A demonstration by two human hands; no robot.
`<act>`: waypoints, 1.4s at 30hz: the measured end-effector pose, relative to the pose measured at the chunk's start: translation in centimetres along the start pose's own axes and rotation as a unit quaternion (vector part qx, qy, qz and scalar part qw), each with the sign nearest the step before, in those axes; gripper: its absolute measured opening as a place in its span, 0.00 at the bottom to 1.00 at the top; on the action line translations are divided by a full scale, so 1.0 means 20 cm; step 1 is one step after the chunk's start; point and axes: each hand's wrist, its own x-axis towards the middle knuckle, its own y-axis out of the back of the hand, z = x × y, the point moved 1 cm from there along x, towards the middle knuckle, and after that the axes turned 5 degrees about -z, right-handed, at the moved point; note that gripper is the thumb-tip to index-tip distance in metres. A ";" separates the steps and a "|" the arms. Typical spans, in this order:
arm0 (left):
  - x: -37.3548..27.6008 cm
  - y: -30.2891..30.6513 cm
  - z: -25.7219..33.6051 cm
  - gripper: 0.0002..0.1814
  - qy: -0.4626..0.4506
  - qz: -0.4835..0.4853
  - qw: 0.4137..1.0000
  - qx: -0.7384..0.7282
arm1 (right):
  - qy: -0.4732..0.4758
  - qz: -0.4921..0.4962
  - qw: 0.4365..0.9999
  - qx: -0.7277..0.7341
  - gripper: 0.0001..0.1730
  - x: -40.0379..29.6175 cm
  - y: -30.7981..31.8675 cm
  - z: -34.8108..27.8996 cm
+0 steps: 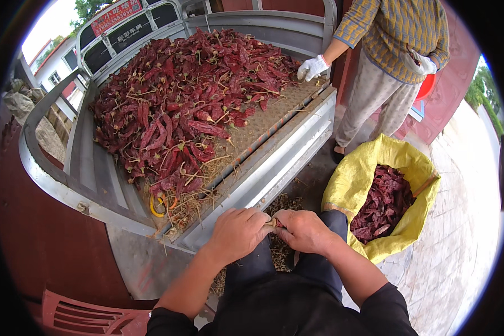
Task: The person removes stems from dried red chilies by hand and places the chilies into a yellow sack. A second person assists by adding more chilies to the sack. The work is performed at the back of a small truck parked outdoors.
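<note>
Over my lap, in front of the truck bed's lowered edge, my left hand (240, 229) and my right hand (305, 231) meet at the fingertips. Between them is a dried red chili pepper (278, 223), mostly hidden in my right fingers. My left thumb and finger pinch its pale stem end. Beyond my hands, a large heap of dried red chili peppers (193, 88) with stems covers much of the truck bed (273, 110). To my right, a yellow woven sack (348, 180) stands with its mouth rolled wide, holding dark red chili peppers (382, 201).
A person (397, 46) in white gloves stands behind the sack, one gloved hand (313, 68) at the heap's right edge, the other holding a chili. Metal side rails (46, 180) curve along the left. Loose stems (283, 248) litter the ground between my legs. A red plastic chair (88, 315) stands lower left.
</note>
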 end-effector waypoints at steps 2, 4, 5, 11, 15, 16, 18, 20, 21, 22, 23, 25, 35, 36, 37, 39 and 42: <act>0.00 0.02 0.00 0.11 -0.025 -0.053 0.998 0.034 | 0.051 -0.014 0.998 -0.031 0.16 -0.01 0.01 -0.02; 0.00 0.03 -0.02 0.12 -0.013 -0.120 0.993 0.010 | 0.090 -0.041 0.995 -0.028 0.16 -0.01 0.03 -0.02; 0.00 0.03 -0.03 0.13 -0.008 -0.154 0.988 -0.002 | 0.110 -0.055 0.992 -0.027 0.17 -0.01 0.04 -0.01; -0.03 0.02 -0.01 0.16 0.065 -0.172 0.932 -0.312 | 0.050 -0.163 0.943 0.286 0.19 -0.04 0.06 0.01; -0.02 -0.10 0.02 0.14 0.044 -0.024 0.967 -0.249 | 0.003 -0.018 0.835 0.550 0.20 -0.09 -0.22 0.07; 0.00 -0.13 0.03 0.14 0.010 0.019 0.984 -0.178 | -0.024 0.017 0.793 0.609 0.20 -0.09 -0.28 0.08; 0.01 -0.17 0.02 0.11 -0.036 0.058 0.996 -0.053 | -0.070 0.056 0.718 0.691 0.20 -0.07 -0.34 0.09; 0.01 -0.21 0.02 0.06 -0.058 0.050 0.996 0.051 | -0.090 0.115 0.647 0.748 0.20 -0.03 -0.35 0.18; 0.00 -0.23 0.04 0.06 -0.061 0.056 0.996 0.040 | -0.080 0.156 0.606 0.776 0.20 -0.01 -0.35 0.27; -0.01 -0.23 0.06 0.07 -0.068 0.063 0.995 0.028 | -0.066 0.198 0.567 0.797 0.20 0.02 -0.32 0.34; -0.03 -0.24 0.08 0.07 -0.074 0.071 0.995 0.015 | -0.070 0.217 0.584 0.779 0.19 -0.01 -0.28 0.41; -0.07 -0.27 -0.01 0.11 0.010 -0.006 0.998 0.065 | -0.071 0.227 0.614 0.752 0.17 -0.05 -0.20 0.47; 0.23 0.23 -0.62 0.09 0.138 0.054 0.931 0.332 | -0.100 0.140 0.590 0.789 0.05 -0.35 -0.38 0.69; 0.27 0.25 -0.69 0.10 0.145 0.045 0.928 0.340 | -0.105 0.141 0.583 0.793 0.05 -0.36 -0.42 0.71; 0.31 0.26 -0.74 0.11 0.151 0.037 0.925 0.348 | -0.102 0.141 0.584 0.793 0.05 -0.37 -0.43 0.72; 0.40 0.25 -0.82 0.14 0.141 0.019 0.924 0.354 | -0.096 0.148 0.579 0.796 0.05 -0.38 -0.46 0.74; 0.50 0.18 -0.91 0.21 0.117 -0.024 0.930 0.347 | -0.083 0.146 0.580 0.797 0.05 -0.36 -0.48 0.74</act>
